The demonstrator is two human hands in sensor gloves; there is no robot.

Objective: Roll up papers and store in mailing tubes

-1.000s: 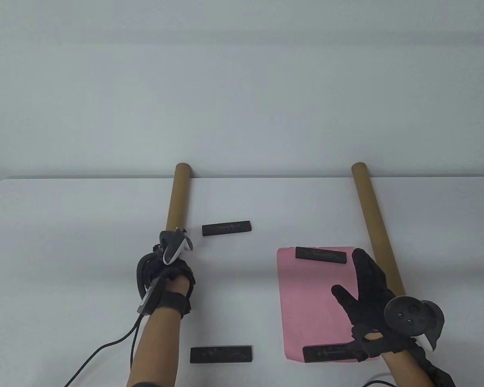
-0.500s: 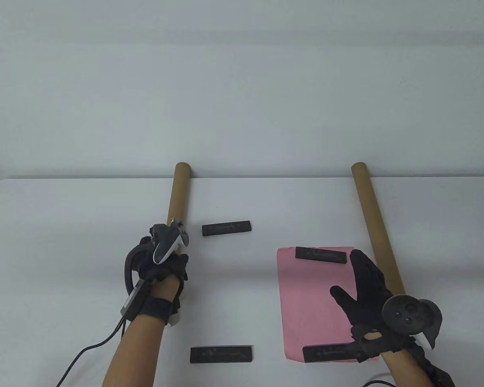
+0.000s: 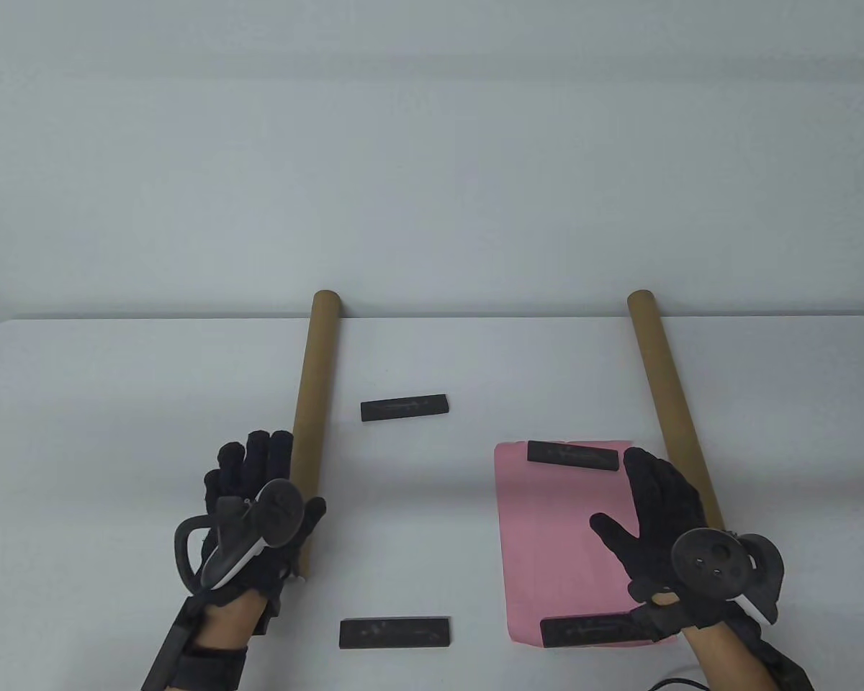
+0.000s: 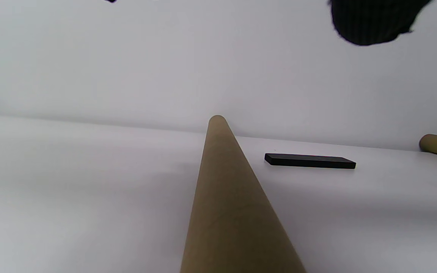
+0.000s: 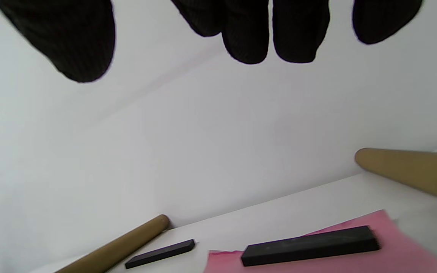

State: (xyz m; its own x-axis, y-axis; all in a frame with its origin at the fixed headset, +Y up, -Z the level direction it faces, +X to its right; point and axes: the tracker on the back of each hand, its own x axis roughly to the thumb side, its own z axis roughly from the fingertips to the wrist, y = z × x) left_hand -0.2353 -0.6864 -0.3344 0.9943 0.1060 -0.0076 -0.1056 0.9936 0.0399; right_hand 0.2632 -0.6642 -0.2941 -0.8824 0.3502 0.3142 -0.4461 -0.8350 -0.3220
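Note:
Two brown mailing tubes lie lengthwise on the white table. My left hand hovers flat at the near end of the left tube, fingers straight on its left side and thumb across to its right; it grips nothing. In the left wrist view the left tube runs away beneath the camera. The pink paper lies flat beside the right tube, with black weights at its far edge and near edge. My right hand is spread open over the paper's right side, its fingers straight.
Two more black weights lie on the bare table, one right of the left tube and one near the front edge. Both tubes reach past the table's far edge. A pale wall stands behind.
My left hand was curled over the left tube farther up; it has drawn back toward the near end and flattened out. The right hand has barely shifted.

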